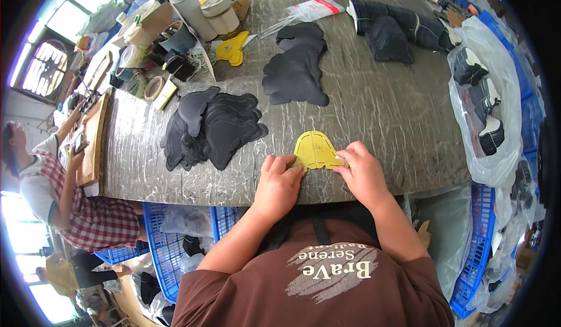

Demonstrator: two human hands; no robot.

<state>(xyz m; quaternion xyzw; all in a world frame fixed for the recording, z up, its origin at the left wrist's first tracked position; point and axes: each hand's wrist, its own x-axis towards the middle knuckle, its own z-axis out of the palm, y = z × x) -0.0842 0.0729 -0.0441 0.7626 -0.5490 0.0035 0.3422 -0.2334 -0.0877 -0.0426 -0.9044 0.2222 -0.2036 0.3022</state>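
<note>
A yellow template [317, 149] with a rounded top, dashed slots near its rim and a notched lower edge lies at the table's near side. My left hand [279, 181] has its fingers curled over the template's left edge. At the right edge, my right hand [363, 172] pinches a small white thing [340, 158] whose kind is mostly hidden by the fingers. Whether a piece lies under the template I cannot tell. To the left is a heap of black cut pieces [216, 125], some with pale lines. Beyond the template lie more black cut pieces [295, 67], overlapping.
A black roll-like stack of pieces [403, 26] lies at the far right, beside a clear plastic bag [497, 157] with black-and-white bundles. Far left stand pots [219, 14], a tape roll [154, 88] and another yellow template [232, 49]. Blue crates [166, 245] sit below; a person works at left.
</note>
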